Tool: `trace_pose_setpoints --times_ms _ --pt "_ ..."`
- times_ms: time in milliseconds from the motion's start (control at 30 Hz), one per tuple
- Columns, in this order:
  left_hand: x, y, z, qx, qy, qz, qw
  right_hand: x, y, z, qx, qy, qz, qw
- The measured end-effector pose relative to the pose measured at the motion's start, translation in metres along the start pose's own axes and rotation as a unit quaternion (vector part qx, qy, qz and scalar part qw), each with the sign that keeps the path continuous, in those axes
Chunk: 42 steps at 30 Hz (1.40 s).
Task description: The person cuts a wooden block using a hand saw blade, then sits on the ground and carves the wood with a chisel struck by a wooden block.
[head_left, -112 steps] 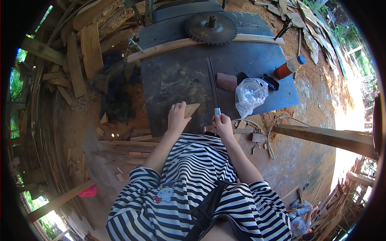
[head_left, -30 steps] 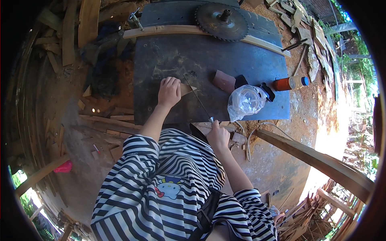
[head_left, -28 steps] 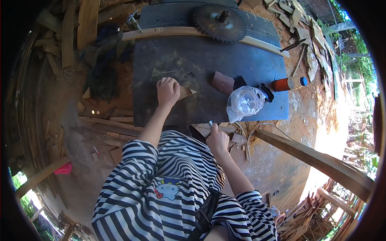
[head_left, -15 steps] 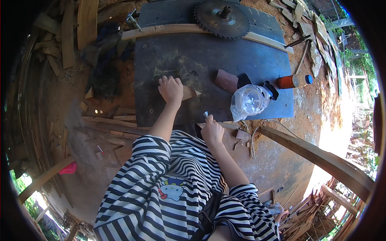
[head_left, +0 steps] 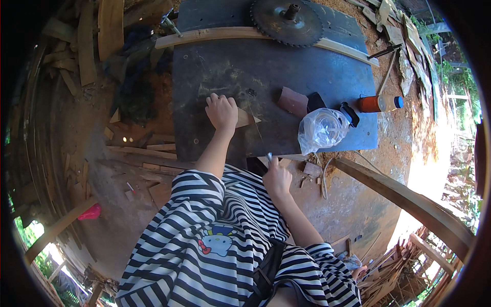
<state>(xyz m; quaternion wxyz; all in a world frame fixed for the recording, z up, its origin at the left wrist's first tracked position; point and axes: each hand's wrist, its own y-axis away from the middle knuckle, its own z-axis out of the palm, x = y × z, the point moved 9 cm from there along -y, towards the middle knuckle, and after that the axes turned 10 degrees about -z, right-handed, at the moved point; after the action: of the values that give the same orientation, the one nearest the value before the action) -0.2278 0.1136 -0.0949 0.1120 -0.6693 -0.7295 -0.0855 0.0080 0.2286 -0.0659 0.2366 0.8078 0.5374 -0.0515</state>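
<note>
My left hand [head_left: 222,113] is closed over a flat, pointed piece of wood [head_left: 247,118] on the dark metal saw table [head_left: 204,148], and the pointed end shows to the right of my fingers. My right hand [head_left: 277,180] is closed around a small thing with a pale, bluish-white tip [head_left: 269,156], just off the table's near edge. The rest of that thing is hidden in my fist. Sawdust and fine scratches mark the tabletop around my left hand.
A toothed circular saw blade [head_left: 286,23] lies at the far side over a clamped wooden strip [head_left: 215,36]. To the right are brown sandpaper [head_left: 293,102], a clear plastic bag [head_left: 323,130] and an orange bottle [head_left: 379,104]. A wooden beam [head_left: 404,197] slants at the right.
My right hand has drawn slightly back toward my body with the small thing. My left hand stays on the wood piece. The whole view has shifted a little.
</note>
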Motion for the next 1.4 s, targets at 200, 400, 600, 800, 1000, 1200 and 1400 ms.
trace_pose_setpoints --times_ms 200,400,600,800,1000,1200,1400 --pt "0.007 -0.001 -0.001 0.01 0.023 0.038 0.999 -0.003 -0.024 0.004 0.006 -0.023 0.016 1.0" --pt "0.005 -0.006 -0.004 0.004 -0.006 -0.008 1.0 -0.003 -0.001 0.003 0.008 -0.02 0.013 1.0" --pt "0.014 -0.006 0.002 -0.013 0.017 0.057 0.998 -0.016 -0.031 -0.005 0.03 -0.025 0.004 0.999" --pt "0.011 -0.007 0.003 -0.02 0.002 0.017 1.0 -0.005 -0.009 0.002 0.003 -0.034 0.027 0.999" --pt "0.017 -0.011 0.003 -0.019 0.026 0.05 0.998 -0.021 -0.054 -0.004 0.064 -0.032 0.002 0.997" --pt "0.01 -0.009 0.008 -0.012 0.023 0.041 0.999 0.002 0.002 0.008 -0.011 -0.017 0.021 1.0" --pt "0.018 -0.008 0.004 -0.017 0.027 0.053 0.998 -0.016 -0.044 0.002 0.049 -0.049 0.02 0.997"
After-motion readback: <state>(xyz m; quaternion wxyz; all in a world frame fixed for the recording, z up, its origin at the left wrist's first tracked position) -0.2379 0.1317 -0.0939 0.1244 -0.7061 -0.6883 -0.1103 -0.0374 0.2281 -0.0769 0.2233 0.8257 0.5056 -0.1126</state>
